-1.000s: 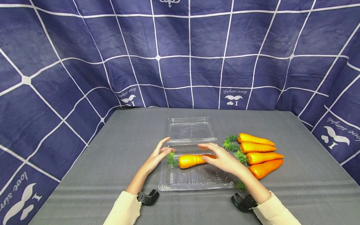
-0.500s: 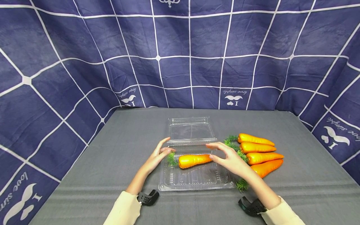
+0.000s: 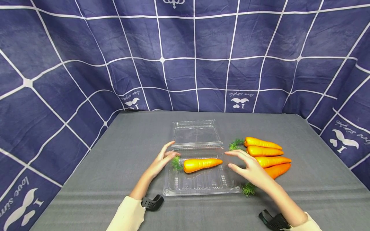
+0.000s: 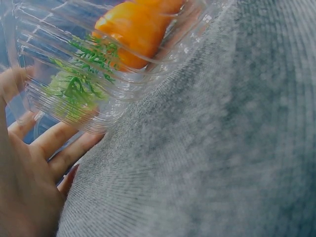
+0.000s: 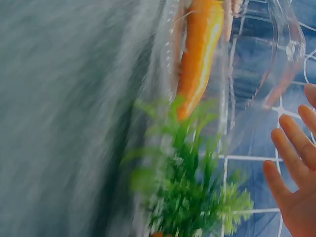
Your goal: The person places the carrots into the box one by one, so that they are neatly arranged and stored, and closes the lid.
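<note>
A carrot [image 3: 201, 165] with green tops [image 3: 176, 163] lies in the base of a clear plastic clamshell container [image 3: 199, 192], its tip toward the right. My left hand [image 3: 162, 161] is at the container's left side with fingers spread. In the left wrist view, the fingers [image 4: 59, 138] are fairly straight and reach along the outside of the clear wall. My right hand [image 3: 250, 166] hovers beyond the container's right edge with nothing in it, thumb and fingers apart. It partly covers several more carrots [image 3: 264, 151] lying side by side; their leafy tops point left.
The container's lid [image 3: 196, 134] lies folded back on the far side. A grey cloth [image 3: 138, 128] covers the table, and a blue curtain with white lines [image 3: 214, 73] hangs behind it. Loose-looking green tops [image 3: 248, 190] sit by the container's front right corner.
My right hand has let go of the carrot in the container and moved right, off the tray toward the other carrots. The left hand and the container have stayed put.
</note>
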Demonstrator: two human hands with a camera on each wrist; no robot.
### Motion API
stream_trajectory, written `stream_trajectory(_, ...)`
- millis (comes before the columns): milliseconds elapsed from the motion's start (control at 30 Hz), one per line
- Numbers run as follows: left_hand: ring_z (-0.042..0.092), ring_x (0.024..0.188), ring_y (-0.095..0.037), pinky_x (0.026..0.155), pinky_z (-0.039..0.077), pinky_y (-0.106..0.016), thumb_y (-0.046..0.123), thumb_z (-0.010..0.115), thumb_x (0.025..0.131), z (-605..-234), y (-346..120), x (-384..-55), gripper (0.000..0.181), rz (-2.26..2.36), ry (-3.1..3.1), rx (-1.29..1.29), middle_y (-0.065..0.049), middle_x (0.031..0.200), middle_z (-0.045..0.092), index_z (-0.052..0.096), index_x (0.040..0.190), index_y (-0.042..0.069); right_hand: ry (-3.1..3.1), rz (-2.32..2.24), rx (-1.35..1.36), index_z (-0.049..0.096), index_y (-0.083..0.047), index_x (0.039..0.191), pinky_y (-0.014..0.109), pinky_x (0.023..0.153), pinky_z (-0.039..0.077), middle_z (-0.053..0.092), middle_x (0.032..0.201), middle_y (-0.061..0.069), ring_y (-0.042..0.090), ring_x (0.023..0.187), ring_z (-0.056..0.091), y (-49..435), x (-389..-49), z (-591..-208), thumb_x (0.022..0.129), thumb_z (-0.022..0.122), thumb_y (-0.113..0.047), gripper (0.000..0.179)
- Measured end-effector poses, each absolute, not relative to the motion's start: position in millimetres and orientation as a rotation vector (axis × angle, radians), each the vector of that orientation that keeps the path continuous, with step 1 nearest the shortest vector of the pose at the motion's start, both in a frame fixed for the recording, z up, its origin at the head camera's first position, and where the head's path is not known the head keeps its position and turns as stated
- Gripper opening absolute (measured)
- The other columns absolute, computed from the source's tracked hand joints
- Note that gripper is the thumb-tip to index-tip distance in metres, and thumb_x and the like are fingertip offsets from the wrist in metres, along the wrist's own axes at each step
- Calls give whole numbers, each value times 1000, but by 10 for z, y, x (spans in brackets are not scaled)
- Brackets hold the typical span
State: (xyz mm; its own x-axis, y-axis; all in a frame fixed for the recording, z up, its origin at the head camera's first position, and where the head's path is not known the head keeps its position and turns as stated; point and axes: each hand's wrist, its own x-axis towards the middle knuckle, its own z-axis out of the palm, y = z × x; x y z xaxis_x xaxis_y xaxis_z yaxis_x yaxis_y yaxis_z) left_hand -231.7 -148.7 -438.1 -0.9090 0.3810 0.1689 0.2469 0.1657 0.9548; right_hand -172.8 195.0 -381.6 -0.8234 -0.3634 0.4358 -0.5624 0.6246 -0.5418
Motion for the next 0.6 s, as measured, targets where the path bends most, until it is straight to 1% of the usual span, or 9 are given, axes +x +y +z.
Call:
stream_trajectory(100, 55, 110, -28, 95, 37, -27, 18, 44, 96, -4382, -1489, -2311, 54, 1859, 2311, 628, -27, 111, 60, 19, 143, 9, -2560, 972, 731, 58, -25, 117, 8, 91, 33, 60, 113, -7, -2, 107, 50, 2051, -1697, -3832, 81, 68, -19, 38)
stream_trajectory(233, 56, 110, -27, 95, 36, -26, 18, 44, 96, -4382, -1489, -2307, 54, 1860, 2312, 631, -27, 111, 60, 19, 143, 9, -2563, 944, 681, 59, -25, 117, 3, 90, 28, 59, 113, -7, -8, 107, 46, 2188, -1649, -3850, 80, 69, -18, 39)
stream_trajectory(367, 56, 108, -21, 95, 36, -28, 18, 44, 96, -4382, -1487, -2313, 54, 1861, 2311, 632, -26, 111, 61, 19, 143, 8, -2542, 962, 625, 59, -22, 117, 1, 89, 25, 58, 112, -6, -14, 108, 42, 2326, -1593, -3866, 81, 68, -15, 38)
stream_trajectory(500, 57, 107, -17, 96, 36, -28, 19, 44, 96, -4381, -1484, -2320, 54, 1859, 2307, 616, -24, 111, 61, 19, 143, 10, -2493, 989, 571, 61, -15, 116, 0, 89, 23, 59, 111, -3, -17, 107, 40, 2484, -1546, -3897, 80, 67, -8, 36)
stream_trajectory(600, 57, 107, -16, 97, 36, -29, 19, 44, 95, -4380, -1484, -2314, 54, 1860, 2305, 609, -24, 111, 61, 19, 143, 10, -2468, 987, 517, 61, -14, 115, 0, 88, 22, 59, 110, -6, -20, 107, 38, 2607, -1522, -3912, 80, 66, -6, 36)
